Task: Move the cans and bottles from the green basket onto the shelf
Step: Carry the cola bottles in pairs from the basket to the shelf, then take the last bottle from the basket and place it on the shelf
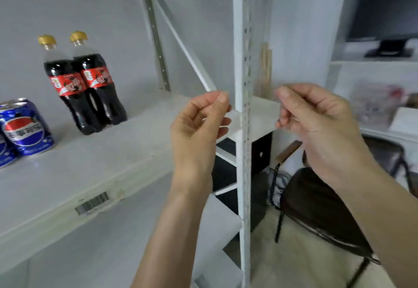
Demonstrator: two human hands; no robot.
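white walls all around me, and the pale shelf stretches across the left half of my view, its board tilted by the wide lens, with a barcode sticker on the front lip. a white slotted upright post cuts straight down the middle. off to the right i can see a dark chair on the floor, and up in a wall recess a black monitor.

my two arms come up from the bottom, both hands raised in front of the post. left hand sits just left of the post, grip loosely curled with thumb and forefinger tips near each other, and i see nothing in it. right hand is just right of the post, grip curled the same loose way, also carrying nothing.

on the shelf, well left of my hands, two cola bottles stand upright side by side, touching, gold caps on, near the back wall. further left at the frame edge stand blue pepsi cans, one plainly seen, another cut off by the edge. green basket not in view.
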